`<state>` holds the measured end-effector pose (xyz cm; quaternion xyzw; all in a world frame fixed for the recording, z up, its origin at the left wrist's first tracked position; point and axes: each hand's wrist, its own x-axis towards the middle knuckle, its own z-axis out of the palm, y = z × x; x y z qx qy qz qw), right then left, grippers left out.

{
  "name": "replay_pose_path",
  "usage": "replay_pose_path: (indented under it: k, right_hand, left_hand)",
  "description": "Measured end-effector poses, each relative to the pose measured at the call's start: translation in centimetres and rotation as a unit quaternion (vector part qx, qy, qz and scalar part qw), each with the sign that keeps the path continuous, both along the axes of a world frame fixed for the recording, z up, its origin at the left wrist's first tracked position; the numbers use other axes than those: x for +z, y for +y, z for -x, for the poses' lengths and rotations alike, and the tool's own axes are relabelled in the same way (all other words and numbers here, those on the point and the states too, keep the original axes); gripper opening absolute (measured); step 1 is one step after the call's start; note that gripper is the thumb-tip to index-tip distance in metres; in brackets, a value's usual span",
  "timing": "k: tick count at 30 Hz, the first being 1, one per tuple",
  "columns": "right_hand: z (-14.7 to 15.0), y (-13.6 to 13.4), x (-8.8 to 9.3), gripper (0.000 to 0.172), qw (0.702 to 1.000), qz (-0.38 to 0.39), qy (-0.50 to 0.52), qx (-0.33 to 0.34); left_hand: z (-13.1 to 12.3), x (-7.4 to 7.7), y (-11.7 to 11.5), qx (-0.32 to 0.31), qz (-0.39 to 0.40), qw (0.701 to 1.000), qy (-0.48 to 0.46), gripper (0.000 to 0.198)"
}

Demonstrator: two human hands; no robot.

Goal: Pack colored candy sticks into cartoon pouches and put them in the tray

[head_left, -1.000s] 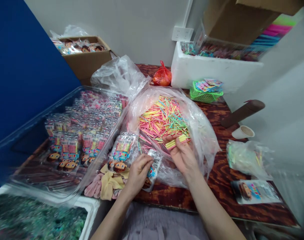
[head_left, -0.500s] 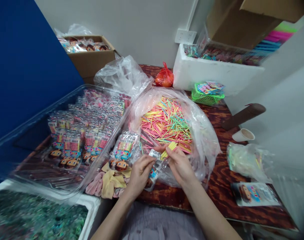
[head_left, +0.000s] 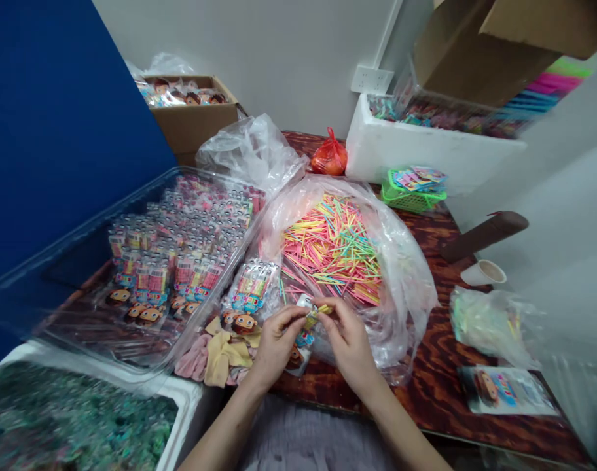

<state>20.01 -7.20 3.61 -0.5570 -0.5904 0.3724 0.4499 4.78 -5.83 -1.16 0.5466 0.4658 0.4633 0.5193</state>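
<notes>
My left hand (head_left: 276,347) pinches the top of a small clear packet (head_left: 298,361) with a printed cartoon figure, hanging over the table edge. Yellow sticks (head_left: 324,309) are pinched in my right hand (head_left: 348,340), their ends at the packet's mouth; how far they reach inside I cannot tell. Just beyond my hands, a large open plastic bag (head_left: 406,261) holds a heap of thin pink, yellow, green and blue sticks (head_left: 328,252). Filled packets (head_left: 252,291) lie to the left of my hands.
A clear tray (head_left: 102,333) of filled packets stands at left, with crumpled cloths (head_left: 220,360) by its corner. Toward the right are a paper cup (head_left: 482,273), a brown cylinder (head_left: 485,237), a plastic bag (head_left: 488,320) and a flat printed packet (head_left: 507,390). Behind sits a green basket (head_left: 411,198).
My right hand has brought the yellow sticks down and left to the packet's top, closer to my left hand. The whole view has shifted slightly.
</notes>
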Motion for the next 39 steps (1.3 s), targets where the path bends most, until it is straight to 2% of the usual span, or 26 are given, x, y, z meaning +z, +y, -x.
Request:
replay_pose_path:
  k: [4,7,9,10,12,14,16,17,18,20,23,24,25,26,28,30,33,39]
  right_hand:
    - [0.4,-0.1,0.0,0.025,0.997,-0.050,-0.058,0.032]
    - [-0.1,0.9,-0.6,0.034,0.996,-0.020,-0.025,0.086]
    - [-1.0,2.4,-1.9,0.035,0.998,-0.002,-0.011,0.066]
    - [-1.4,3.4,-2.8,0.031,0.999,-0.008,-0.035,0.034]
    - [-2.3,5.5,-4.9,0.023,0.982,-0.038,-0.184,-0.011]
    - [-3.0,7.1,-6.8,0.021,0.943,-0.041,-0.329,-0.011]
    - [-3.4,8.0,-8.0,0.021,0.910,-0.048,-0.412,0.010]
    - [-3.5,8.2,-8.2,0.020,0.904,-0.055,-0.424,0.017]
    - [-3.5,8.1,-8.0,0.018,0.906,-0.063,-0.419,0.017]
    - [-3.5,7.7,-6.5,0.015,0.934,-0.074,-0.350,0.003]
    - [-2.8,6.2,-2.2,0.005,0.991,-0.072,-0.112,-0.029]
    - [-2.3,5.6,-0.6,0.008,0.997,-0.066,-0.014,-0.049]
    - [-1.8,5.0,0.9,0.018,0.993,-0.060,0.065,-0.073]
    - [-1.3,4.4,2.2,0.025,0.987,-0.064,0.119,-0.091]
    - [-0.3,3.4,3.8,0.026,0.974,-0.082,0.176,-0.117]
    - [0.3,2.6,4.0,0.022,0.970,-0.094,0.190,-0.120]
    - [0.4,2.0,3.2,0.018,0.976,-0.086,0.171,-0.104]
    - [-0.1,1.6,2.7,0.016,0.979,-0.083,0.143,-0.117]
  left_hand:
    - [0.2,-0.8,-0.2,-0.001,0.062,0.997,-0.042,0.024]
    - [0.6,-1.5,-0.5,0.023,0.091,0.994,-0.048,0.028]
    - [0.9,-1.8,-0.7,0.040,0.102,0.993,-0.043,0.028]
    - [1.1,-1.8,-0.7,0.044,0.105,0.993,-0.045,0.028]
    - [1.3,-1.7,-0.8,0.046,0.103,0.992,-0.055,0.027]
    - [1.4,-1.4,-0.8,0.047,0.096,0.992,-0.064,0.027]
    - [1.6,-1.1,-0.8,0.053,0.086,0.993,-0.067,0.026]
    - [1.7,-0.9,-0.7,0.058,0.082,0.993,-0.067,0.025]
    - [1.7,-0.8,-0.7,0.062,0.081,0.993,-0.066,0.025]
    - [1.9,-0.6,-0.6,0.073,0.081,0.992,-0.062,0.026]
    - [1.9,-0.5,-0.4,0.075,0.084,0.993,-0.048,0.027]
    - [1.8,-0.4,-0.4,0.071,0.084,0.993,-0.042,0.027]
    - [1.7,-0.3,-0.4,0.064,0.084,0.994,-0.037,0.027]
    - [1.5,-0.2,-0.3,0.056,0.085,0.994,-0.032,0.028]
    - [1.0,0.1,-0.3,0.040,0.086,0.995,-0.027,0.029]
    - [0.6,0.5,-0.4,0.025,0.084,0.996,-0.026,0.029]
    - [0.3,0.7,-0.6,0.009,0.081,0.996,-0.030,0.028]
    - [0.5,0.3,-1.3,0.012,0.102,0.994,-0.049,0.029]
